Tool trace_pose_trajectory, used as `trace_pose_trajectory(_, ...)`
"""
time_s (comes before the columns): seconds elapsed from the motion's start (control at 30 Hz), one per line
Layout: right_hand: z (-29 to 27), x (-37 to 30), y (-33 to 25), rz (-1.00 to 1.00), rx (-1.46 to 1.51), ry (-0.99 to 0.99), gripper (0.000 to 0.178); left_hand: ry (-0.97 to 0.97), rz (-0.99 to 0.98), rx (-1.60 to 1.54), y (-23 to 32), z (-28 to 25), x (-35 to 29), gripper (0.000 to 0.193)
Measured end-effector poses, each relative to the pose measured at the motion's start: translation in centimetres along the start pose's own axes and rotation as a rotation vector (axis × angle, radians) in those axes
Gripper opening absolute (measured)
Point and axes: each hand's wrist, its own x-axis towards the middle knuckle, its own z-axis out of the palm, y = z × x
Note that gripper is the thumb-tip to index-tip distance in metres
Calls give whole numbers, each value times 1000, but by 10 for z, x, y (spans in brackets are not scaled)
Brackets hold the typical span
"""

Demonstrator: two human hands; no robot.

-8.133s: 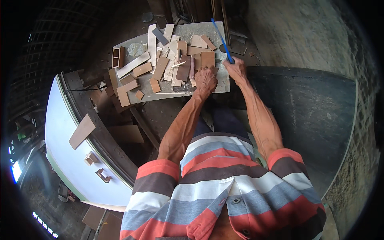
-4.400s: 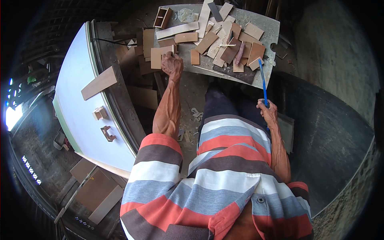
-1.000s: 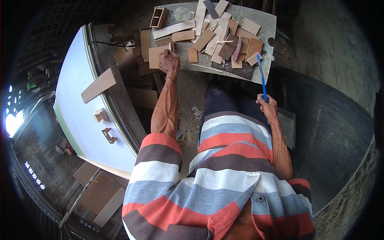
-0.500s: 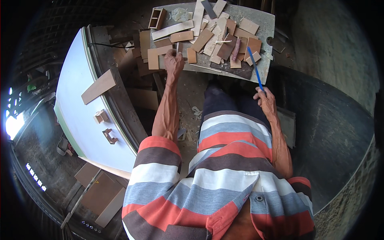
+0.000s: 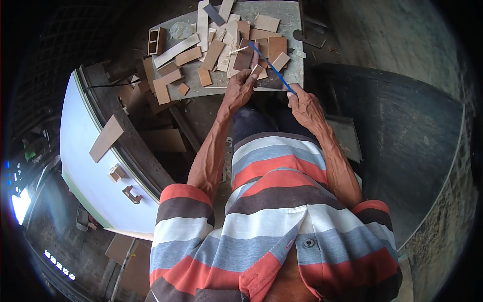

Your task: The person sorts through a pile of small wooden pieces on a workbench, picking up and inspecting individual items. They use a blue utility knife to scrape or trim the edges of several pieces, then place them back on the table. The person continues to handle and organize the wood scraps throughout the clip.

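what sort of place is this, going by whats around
Probably a small woodworking shop: cut wood pieces lie strewn over the table, a small divided wooden box stands among them, and the right hand holds a thin blue tool.

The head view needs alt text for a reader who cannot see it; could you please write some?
A person's left hand holds a small wooden piece and the right hand a thin blue tool, at the near edge of a grey table strewn with wooden offcuts. On the left, a white surface bears a plank.
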Motion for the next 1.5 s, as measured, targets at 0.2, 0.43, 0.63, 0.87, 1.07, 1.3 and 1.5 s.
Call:
trace_pose_trajectory(0.2, -6, -8, -2, 12, -30, -3, 13, -7, 76, 194, 5, 19, -2, 26)
trace_pose_trajectory(0.43, -21, -28, 7, 53, 23, 1, 17, 3, 93, 176, 13, 19, 4, 25)
trace_pose_trajectory(0.63, -17, -35, 23, 214, 299, -14, 22, -157, -80, -240, 14, 15, -4, 29)
trace_pose_trajectory(0.87, -13, -26, 20, 274, 732, -98, 25, -81, -188, -610, 12, 22, -18, 35)
trace_pose_trajectory(1.07, -11, -14, -1, 127, 570, 20, 31, -51, -55, -257, 13, 26, -30, 29)
trace_pose_trajectory(1.3, 5, 9, 4, 60, 601, 110, 25, -158, -92, -247, 30, 33, -49, 23)
trace_pose_trajectory(1.5, 8, 12, -5, 66, 578, 73, 28, -65, -182, -217, 14, 26, -65, 18)
